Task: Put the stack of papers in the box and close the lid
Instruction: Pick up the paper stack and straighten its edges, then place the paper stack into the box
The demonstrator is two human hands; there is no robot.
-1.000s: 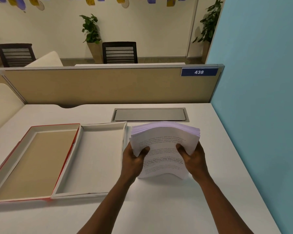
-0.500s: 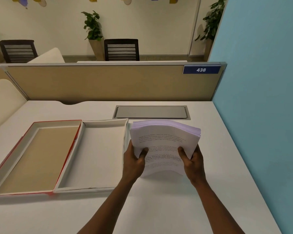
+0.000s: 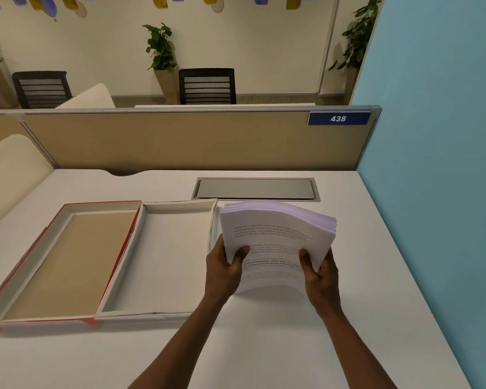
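Head view: paper stack (image 3: 275,237) tilted, long axis running away from viewer; left hand (image 3: 222,269), right hand (image 3: 321,279) pinching near corners.

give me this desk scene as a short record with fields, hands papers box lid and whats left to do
left hand: grips the left edge of the stack of papers, thumb on top
right hand: grips the stack's right edge, thumb on top
stack of papers: printed side up, bowed, far end raised, near edge on the desk
box: white tray, open, nothing inside, just left of the stack
lid: red-edged, lying open, flat, left of the box
left to do: stack into box, lid shut
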